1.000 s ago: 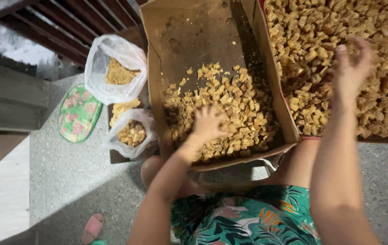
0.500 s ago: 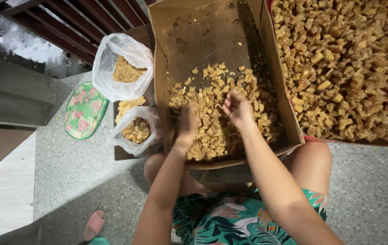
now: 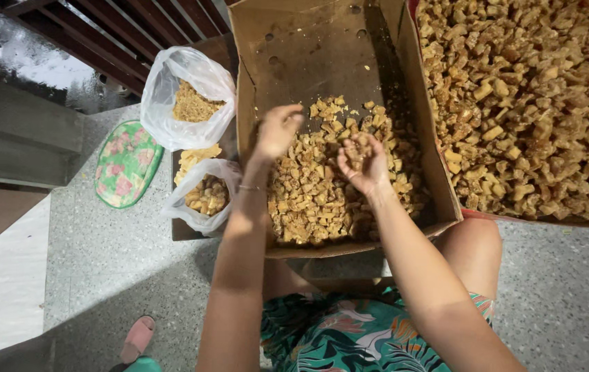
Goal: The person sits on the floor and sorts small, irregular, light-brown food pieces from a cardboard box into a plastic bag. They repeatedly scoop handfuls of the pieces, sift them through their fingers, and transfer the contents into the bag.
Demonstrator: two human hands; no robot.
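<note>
A brown cardboard box sits in front of me, its near half filled with small golden-brown fried chunks. My left hand hovers over the pile with fingers loosely curled, and I cannot tell whether it holds any pieces. My right hand is turned palm up just beside it, cupping a few of the chunks. The two hands are a short gap apart above the middle of the pile.
A large tray heaped with the same chunks fills the right side. Two clear plastic bags with crumbs and pieces stand left of the box. A green floral mat lies on the speckled floor. A pink sandal shows at the bottom.
My right hand came back from the big tray on the right to the box and now cups chunks palm up. My left hand lifted off the pile and moved farther back.
</note>
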